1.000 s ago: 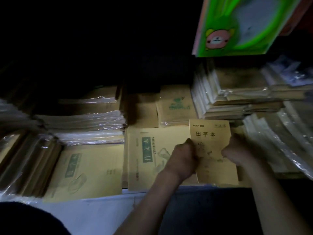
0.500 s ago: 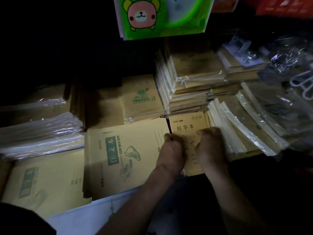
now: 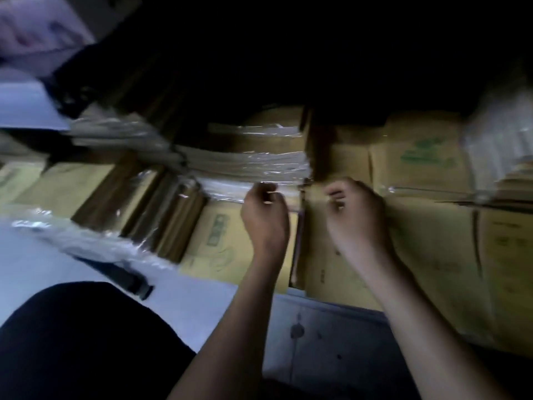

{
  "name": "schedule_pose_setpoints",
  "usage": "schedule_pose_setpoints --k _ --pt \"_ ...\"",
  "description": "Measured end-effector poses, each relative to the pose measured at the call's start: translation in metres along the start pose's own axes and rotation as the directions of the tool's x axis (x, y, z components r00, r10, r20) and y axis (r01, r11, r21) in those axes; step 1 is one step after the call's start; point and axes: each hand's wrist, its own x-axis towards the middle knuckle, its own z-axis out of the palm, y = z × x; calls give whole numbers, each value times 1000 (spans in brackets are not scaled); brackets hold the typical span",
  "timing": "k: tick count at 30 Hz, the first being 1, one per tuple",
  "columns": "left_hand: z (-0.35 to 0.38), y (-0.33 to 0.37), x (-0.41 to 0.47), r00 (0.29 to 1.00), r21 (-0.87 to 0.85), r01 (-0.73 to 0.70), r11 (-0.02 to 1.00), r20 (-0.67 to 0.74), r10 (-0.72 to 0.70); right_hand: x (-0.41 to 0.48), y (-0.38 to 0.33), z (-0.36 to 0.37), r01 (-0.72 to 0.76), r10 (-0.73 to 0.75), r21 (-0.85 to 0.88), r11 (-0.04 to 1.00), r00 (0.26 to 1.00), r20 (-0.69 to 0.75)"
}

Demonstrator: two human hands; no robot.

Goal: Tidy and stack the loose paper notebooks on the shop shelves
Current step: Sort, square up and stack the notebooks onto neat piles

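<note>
Well, all is dark & blurred here, so some details are not sure. Both hands are over the front part of the pale grey-blue shelf (image 3: 323,321), apart from each other w/ a narrow gap between them.

The left hand (image 3: 265,220) has curled fingers at the front edge of the plastic-wrapped stack of brown paper notebooks (image 3: 245,166), which lies approx. at the shelf middle. Whether it pinches the wrap or only touches it, I cannot tell.

The right hand (image 3: 356,217) also has curled fingers, the tips near the far edge of the flat yellow-brown notebook pile (image 3: 340,272). This pile lies at the shelf front edge, just right of centre. A real grip is not visible, so again I cannot tell.

Under the left wrist lies a flat yellow-brown notebook w/ green print (image 3: 219,235), just beside that pile, w/ a dark slit between the two.

At the left side, shiny wrapped notebook bundles (image 3: 170,220) lean tilted. Toward the back right corner lies a brown notebook w/ green logo (image 3: 424,154). Next to it, at the right edge, is a tall wrapped stack (image 3: 496,140), very blurred. More flat yellow-brown notebooks (image 3: 504,255) lie at the front right corner.
</note>
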Motion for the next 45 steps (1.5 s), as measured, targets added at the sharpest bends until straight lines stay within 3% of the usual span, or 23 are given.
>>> schedule_pose_setpoints --k 2,4,7,8,10,12,14,16,20,21,23,25,27,29,31,33,35,38,40,42,43,45 --pt "-28 -32 20 930 -107 265 958 -232 -284 -14 -24 45 59 -61 20 998 987 148" --pt "-53 -69 31 774 -190 498 846 -341 -533 -31 -41 84 127 -128 22 992 947 294" --pt "-83 -114 32 498 -297 766 571 -288 -818 -56 -43 125 271 -200 -73 960 843 499" --pt "-89 -123 30 465 -370 778 508 -205 -861 -64 -39 137 316 -200 -118 941 805 558" --pt "-97 -133 27 477 -443 777 447 -49 -878 -74 -24 154 342 -124 -218 914 748 652" --pt "-99 -142 27 559 -435 736 519 -43 -828 -80 -10 166 335 -16 -314 888 706 708" --pt "-96 -148 33 624 -384 691 612 -110 -773 -84 -3 173 402 -25 -393 827 724 689" --pt "-97 -138 36 674 -414 645 643 -89 -734 -84 -2 175 450 -92 -425 786 765 638" --pt "-102 -124 53 682 -580 661 475 202 -703 -69 -10 164 490 -155 -328 808 713 684" --pt "-104 -127 58 708 -556 662 503 243 -663 -65 -11 160 456 -137 -290 841 699 702" --pt "-107 -128 60 782 -401 618 676 232 -578 -63 -12 151 355 -109 -203 913 688 717" --pt "-113 -119 62 874 -222 486 845 126 -469 -69 -12 146 124 -45 -70 990 736 675" --pt "-126 -96 66 924 -181 382 906 53 -379 -75 -19 144 -140 91 40 989 804 588" --pt "-144 -70 75 945 -321 325 889 77 -318 -70 -33 140 -240 166 143 960 902 398" --pt "-162 -52 82 944 -456 327 828 118 -308 -57 -51 127 -390 285 289 875 895 343" --pt "-174 -35 82 933 -566 358 743 190 -304 -43 -64 112 -563 411 379 734 813 413" --pt "-179 -23 75 896 -674 442 592 306 -321 -34 -70 96 -682 485 410 605 725 490" --pt "-174 -2 61 811 -700 582 413 461 -361 -30 -70 71 -837 500 420 352 547 671" --pt "-170 13 53 789 -703 614 360 524 -321 -33 -63 51 -908 404 395 138 416 815" --pt "-164 27 44 786 -718 619 319 562 -260 -35 -52 30 -891 278 451 -60 419 865" --pt "-161 32 41 782 -725 624 292 577 -236 -35 -45 24 -869 258 489 -78 456 852" --pt "-155 43 33 759 -720 650 241 628 -171 -35 -37 5 -847 283 532 -10 508 814"
